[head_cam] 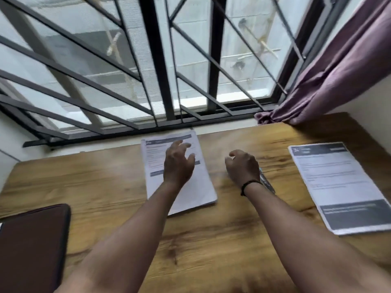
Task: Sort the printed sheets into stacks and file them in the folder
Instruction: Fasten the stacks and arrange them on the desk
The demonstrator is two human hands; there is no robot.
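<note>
Head view: two stacks lie on the table [232,240] — one [196,187] mid-frame, one [338,187] at right — sorting looks partly done. The folder [31,250], lower left, is shut; filing remains. Left hand [177,163] hovers released over the middle stack; right hand [243,166], loosely curled, holds nothing. Bare wood separates the stacks.

Wooden table [222,240] under the window carries a thick stack of printed sheets [196,187] at twelve o'clock, a second printed stack [338,182] at three, and a dark folder [31,246] at eight o'clock.
</note>
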